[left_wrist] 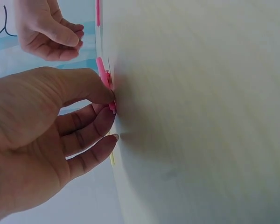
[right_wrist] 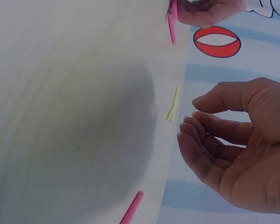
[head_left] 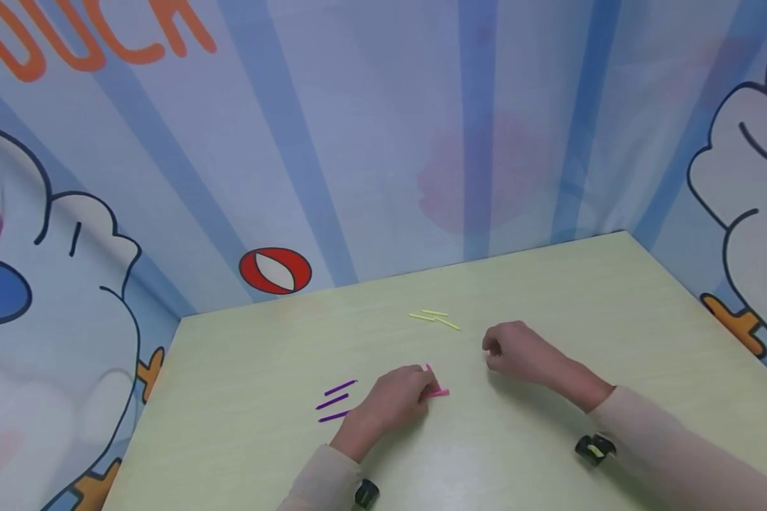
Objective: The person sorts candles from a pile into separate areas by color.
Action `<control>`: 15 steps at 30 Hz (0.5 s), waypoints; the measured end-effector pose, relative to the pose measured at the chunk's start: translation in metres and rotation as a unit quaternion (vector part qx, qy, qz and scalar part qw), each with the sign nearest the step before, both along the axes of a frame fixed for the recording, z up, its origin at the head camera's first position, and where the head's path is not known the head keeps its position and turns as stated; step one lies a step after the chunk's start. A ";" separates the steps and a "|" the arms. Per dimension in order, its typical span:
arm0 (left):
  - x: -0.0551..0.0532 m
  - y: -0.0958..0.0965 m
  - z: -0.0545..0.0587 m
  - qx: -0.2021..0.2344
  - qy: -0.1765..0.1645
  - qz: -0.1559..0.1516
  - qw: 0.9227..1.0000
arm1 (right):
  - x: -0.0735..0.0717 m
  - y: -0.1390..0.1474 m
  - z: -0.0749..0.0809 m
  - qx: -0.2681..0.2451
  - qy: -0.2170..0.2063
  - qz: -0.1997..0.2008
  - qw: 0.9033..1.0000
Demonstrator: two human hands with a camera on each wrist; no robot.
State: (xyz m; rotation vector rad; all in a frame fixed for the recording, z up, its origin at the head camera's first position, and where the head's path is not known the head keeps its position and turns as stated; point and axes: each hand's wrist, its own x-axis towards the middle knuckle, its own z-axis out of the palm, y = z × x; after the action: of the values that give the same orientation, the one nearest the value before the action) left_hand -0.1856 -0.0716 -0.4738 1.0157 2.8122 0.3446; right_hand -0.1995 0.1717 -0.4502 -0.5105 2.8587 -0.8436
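Observation:
My left hand point(head_left: 396, 397) is low over the table, its thumb and fingertips pinching a slim pink stick point(left_wrist: 102, 70) at the tabletop. Another pink stick point(head_left: 439, 392) pokes out beside those fingers; the hand covers part of it. To the right and a little farther back, my right hand point(head_left: 520, 349) hovers above the table. In the right wrist view its fingers point(right_wrist: 196, 149) are loosely bent, the thumb is apart from them, and nothing is held. A separate pink stick point(right_wrist: 131, 207) lies on the table in that view's lower part.
Several thin yellow sticks point(head_left: 436, 319) lie together toward the back of the pale table point(head_left: 249, 440). Left of my left hand are three purple sticks point(head_left: 332, 402), roughly parallel. A printed cloth backdrop point(head_left: 383, 142) rises behind the table's back edge. Each wrist wears a small black device point(head_left: 594, 449).

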 end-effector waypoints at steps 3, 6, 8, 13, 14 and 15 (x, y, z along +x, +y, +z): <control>0.000 0.000 0.001 0.004 0.002 -0.001 1.000 | -0.002 -0.009 0.001 0.005 -0.002 0.006 1.000; 0.000 -0.001 0.001 0.004 0.010 -0.005 1.000 | -0.004 -0.017 0.000 0.000 0.007 0.018 1.000; -0.001 -0.002 0.000 0.000 0.017 -0.008 1.000 | -0.004 -0.022 -0.001 -0.005 0.018 0.029 0.999; -0.002 -0.004 -0.001 -0.002 0.025 -0.014 1.000 | -0.005 -0.037 -0.005 -0.006 0.036 0.049 0.998; -0.002 -0.004 -0.001 -0.001 0.023 -0.014 1.000 | -0.004 -0.040 -0.005 -0.005 0.033 0.050 0.998; -0.002 -0.004 -0.001 0.001 0.022 -0.014 1.000 | -0.004 -0.042 -0.006 -0.005 0.028 0.051 0.998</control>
State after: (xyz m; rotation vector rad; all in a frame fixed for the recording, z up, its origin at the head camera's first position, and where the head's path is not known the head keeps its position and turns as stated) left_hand -0.1876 -0.0756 -0.4746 1.0750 2.8331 0.3265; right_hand -0.2034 0.1292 -0.4565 -0.6848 2.8520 -0.8396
